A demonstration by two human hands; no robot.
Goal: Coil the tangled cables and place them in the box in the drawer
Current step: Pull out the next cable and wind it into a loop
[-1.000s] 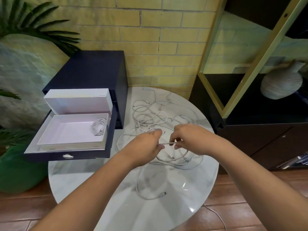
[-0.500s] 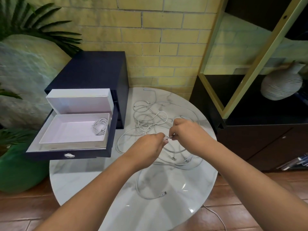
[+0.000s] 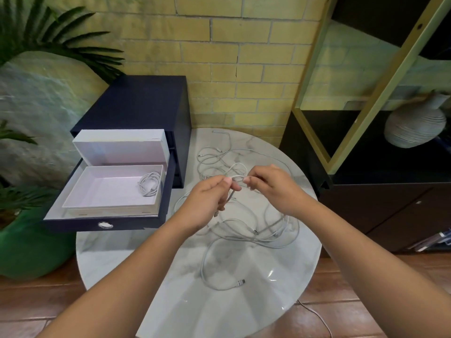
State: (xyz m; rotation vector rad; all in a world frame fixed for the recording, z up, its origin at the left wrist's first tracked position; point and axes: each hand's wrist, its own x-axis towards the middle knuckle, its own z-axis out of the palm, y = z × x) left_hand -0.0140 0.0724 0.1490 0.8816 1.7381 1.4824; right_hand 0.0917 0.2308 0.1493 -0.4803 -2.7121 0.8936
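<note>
Several tangled white cables (image 3: 246, 230) lie spread over the round marble table (image 3: 244, 301). My left hand (image 3: 207, 203) and my right hand (image 3: 273, 189) are raised above the tangle, both pinching one white cable (image 3: 238, 178) that forms a small loop between them. A white box (image 3: 80, 198) sits in the open dark blue drawer (image 3: 105, 225) at the left, its lid standing up behind it. One coiled cable (image 3: 148, 183) lies in the box's right corner.
The dark blue drawer cabinet (image 3: 136, 103) stands on the table's left rear. A dark shelf unit (image 3: 380, 167) with a ribbed grey vase (image 3: 415, 123) is to the right. A green plant pot (image 3: 26, 250) is at the left. A loose plug end (image 3: 241, 282) lies near the table's front.
Both hands have risen and drawn close together over the tangle. The held cable now bends into a small loop between the fingertips instead of running straight.
</note>
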